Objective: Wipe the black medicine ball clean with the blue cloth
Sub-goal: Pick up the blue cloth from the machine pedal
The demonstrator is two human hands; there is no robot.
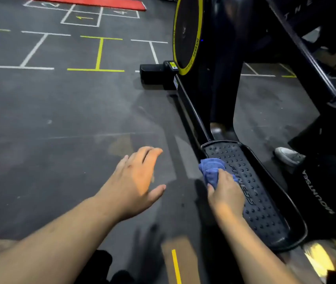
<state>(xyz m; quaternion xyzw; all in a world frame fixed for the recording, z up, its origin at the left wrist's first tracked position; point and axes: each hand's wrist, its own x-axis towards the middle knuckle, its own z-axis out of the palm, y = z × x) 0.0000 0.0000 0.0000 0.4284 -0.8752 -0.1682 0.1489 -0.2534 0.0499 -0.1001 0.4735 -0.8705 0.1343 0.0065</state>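
Observation:
My right hand [225, 194] grips a bunched blue cloth [211, 170] and holds it against the studded black foot pedal [263, 210] of an exercise machine. My left hand [136, 179] hovers over the dark gym floor to the left of the pedal, fingers straight and together, holding nothing. No black medicine ball shows in this view.
The machine's rail [191, 111] runs away from the pedal to a black flywheel with a yellow rim [187, 33]. A white shoe [289, 155] stands right of the pedal. Painted white and yellow lines [99, 54] mark the floor; a red mat [85, 2] lies far back.

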